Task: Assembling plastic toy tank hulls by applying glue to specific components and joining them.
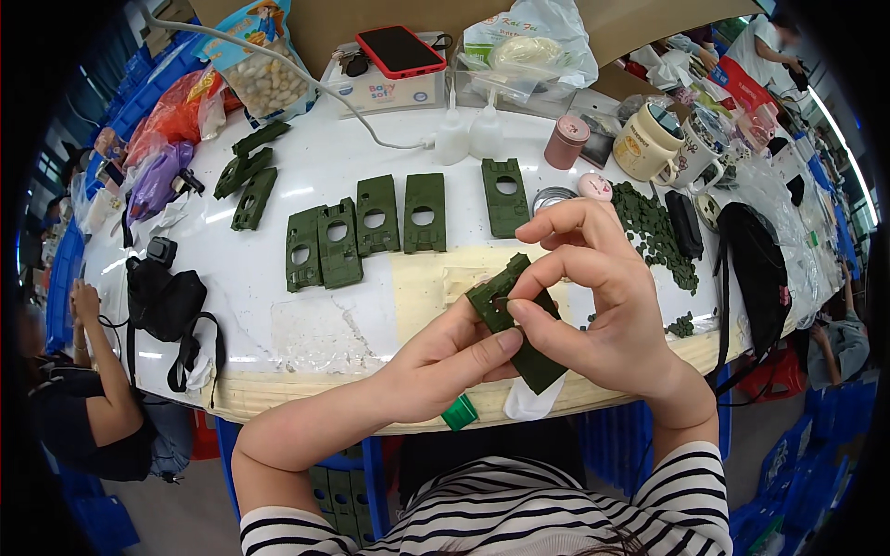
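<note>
My left hand (450, 357) grips a dark green plastic toy tank hull (540, 369), tilted above the table's front edge, with the thumb along its near side. My right hand (607, 310) is over the same hull, thumb and forefinger pinched together at its upper face. Whatever lies between those fingertips is too small or hidden to make out. Beyond my hands, several matching hulls (425, 215) with round holes lie in a row, and one more hull (506, 206) lies apart to their right. A heap of small round green parts (649, 222) is to the right.
More green pieces (252, 196) lie stacked at the left. Two white squeeze bottles (452, 139), a pink jar (566, 144) and mugs (646, 146) stand at the back. A red-cased phone (400, 52) rests on a box. Black bags lie left (165, 296) and right (753, 269). Another person sits far left.
</note>
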`<state>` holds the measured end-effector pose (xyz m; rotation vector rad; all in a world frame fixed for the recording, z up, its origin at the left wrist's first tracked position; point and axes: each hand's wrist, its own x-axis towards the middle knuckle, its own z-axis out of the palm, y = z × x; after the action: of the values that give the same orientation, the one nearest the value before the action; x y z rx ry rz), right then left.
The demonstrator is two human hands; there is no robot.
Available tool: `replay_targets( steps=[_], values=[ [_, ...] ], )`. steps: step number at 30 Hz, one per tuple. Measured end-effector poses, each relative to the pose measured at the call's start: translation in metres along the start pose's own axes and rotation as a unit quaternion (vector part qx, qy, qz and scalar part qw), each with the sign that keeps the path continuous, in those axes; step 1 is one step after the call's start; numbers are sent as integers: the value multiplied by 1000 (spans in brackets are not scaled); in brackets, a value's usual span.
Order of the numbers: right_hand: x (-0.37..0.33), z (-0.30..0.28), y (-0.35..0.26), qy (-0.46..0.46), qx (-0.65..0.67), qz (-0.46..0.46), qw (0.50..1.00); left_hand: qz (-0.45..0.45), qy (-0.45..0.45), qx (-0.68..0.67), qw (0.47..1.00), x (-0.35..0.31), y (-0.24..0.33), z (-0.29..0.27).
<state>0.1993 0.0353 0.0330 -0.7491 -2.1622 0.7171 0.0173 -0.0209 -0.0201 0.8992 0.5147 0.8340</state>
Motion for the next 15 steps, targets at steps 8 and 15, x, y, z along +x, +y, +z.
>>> replay_targets(
  steps=[8, 15],
  values=[
    [0, 2, -1, -6, -1, 5, 1000, 29, 4, 21, 999, -1, -2, 1],
    [1, 2, 0, -17, 9, 9, 1000, 40, 17, 44, 998, 0, -1, 3]
  ],
)
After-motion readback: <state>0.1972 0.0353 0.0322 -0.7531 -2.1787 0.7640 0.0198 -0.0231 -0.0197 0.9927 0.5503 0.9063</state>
